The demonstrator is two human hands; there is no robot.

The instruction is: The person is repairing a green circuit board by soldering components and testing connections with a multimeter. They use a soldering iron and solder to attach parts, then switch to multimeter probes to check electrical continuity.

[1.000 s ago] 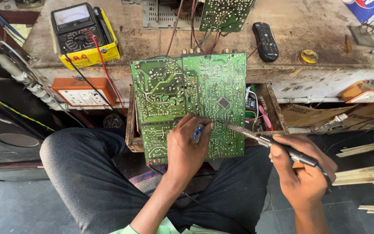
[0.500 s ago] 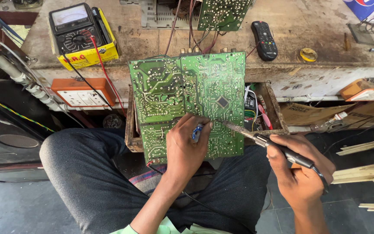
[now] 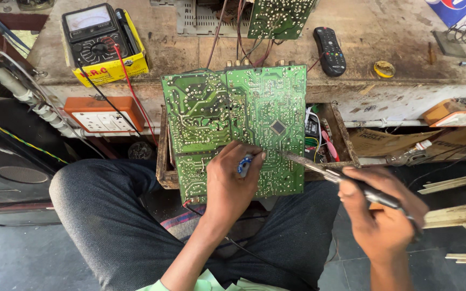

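Head view: the large green circuit board leans solder-side up from the person's lap against the edge of the workbench, its lower end over an open wooden drawer. The left hand rests on the board's lower middle, fingers curled and pinching a small blue-and-white item — too small to identify — against the board. The right hand is closed in a fist-like grip round the dark handle of a soldering iron, whose metal shaft reaches left so the tip meets the board just beside the left fingertips, a little below the square black chip.

Against the pictures of half a second and a second ago, almost nothing has shifted: board, left hand and iron keep the same places, with only a slight settling of the iron toward the same spot. That steadiness suggests work being held on one joint rather than a move between points.

Around them — an analogue multimeter in a yellow tray, an orange socket box, a black remote control, a second smaller board and a small yellow tin.
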